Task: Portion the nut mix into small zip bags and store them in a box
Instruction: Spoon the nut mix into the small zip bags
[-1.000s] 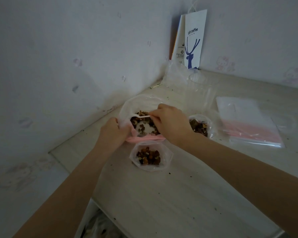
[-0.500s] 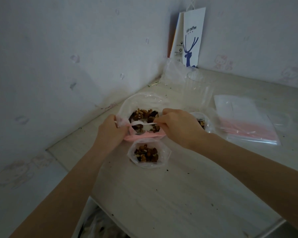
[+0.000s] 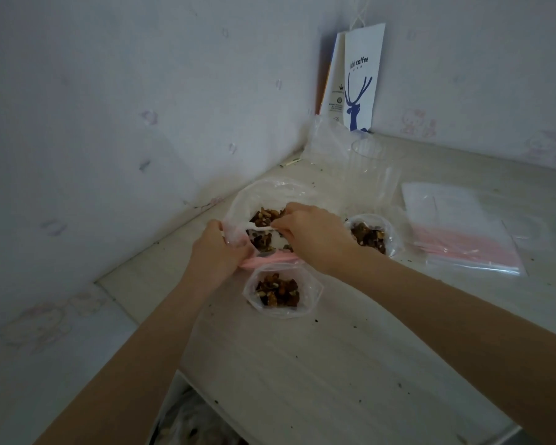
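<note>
A big clear bag of nut mix [image 3: 264, 200] with a pink zip strip stands open near the wall. My left hand [image 3: 220, 248] grips its near left rim. My right hand [image 3: 312, 234] holds a white plastic spoon [image 3: 257, 224] whose bowl lies in the nuts. In front of the big bag sits a small open zip bag [image 3: 281, 290] with nuts in it. Another small bag with nuts [image 3: 371, 234] stands to the right, just past my right wrist.
A stack of flat zip bags with pink strips [image 3: 463, 232] lies on the table [image 3: 334, 364] at the right. A clear plastic cup [image 3: 366, 155] and a white coffee paper bag [image 3: 357, 81] stand in the corner. Below the table's front edge is an open drawer or box [image 3: 187, 419].
The spoon has turned in the big bag, its bowl now lower in the nuts. Both hands stay at the bag's mouth; the view has shifted slightly.
</note>
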